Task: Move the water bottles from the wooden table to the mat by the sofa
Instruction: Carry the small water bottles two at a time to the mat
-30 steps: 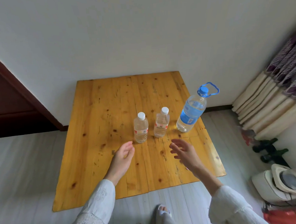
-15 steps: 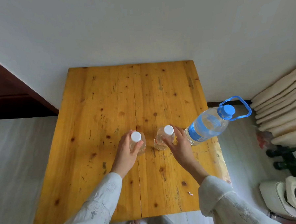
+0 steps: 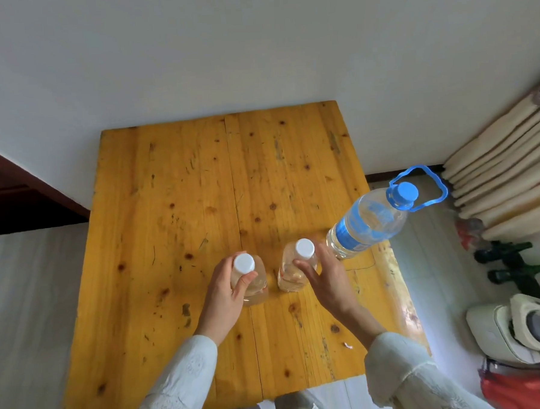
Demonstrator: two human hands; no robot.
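The yellow pine tabletop (image 3: pixel 175 215) carries 3 water bottles, all standing near its right front quarter. The left small bottle (image 3: pixel 254 280), clear with a white cap, is upright on the boards; the left hand (image 3: pixel 228 289) is wrapped around its shoulder and upper body, thumb on the near side just below the cap, fingers curled round the far side. The right small bottle (image 3: pixel 292 272), of the same type, stands just beside it with a narrow gap between the 2. The right hand (image 3: pixel 324 278) is against this bottle's right side with fingers extended and slightly spread; contact along the fingers is evident, but whether the grip is fully closed appears uncertain from this angle, since the palm hides the far side. The large bottle (image 3: pixel 365 224), clear with a blue label, blue cap and blue carry handle, stands at the right edge of the tabletop, just beyond the right hand's fingertips; its apparent lean is consistent with wide-angle distortion. Both forearms are in pale embroidered sleeves (image 3: pixel 178 384). The tabletop's far edge sits against a white wall (image 3: pixel 254 48). On the floor to the right lie cream folded fabric (image 3: pixel 498 173), 2 dark green glass bottles (image 3: pixel 509 263), a white appliance (image 3: pixel 516 329) and a red item (image 3: pixel 522 388). All 3 water bottles are on the tabletop.
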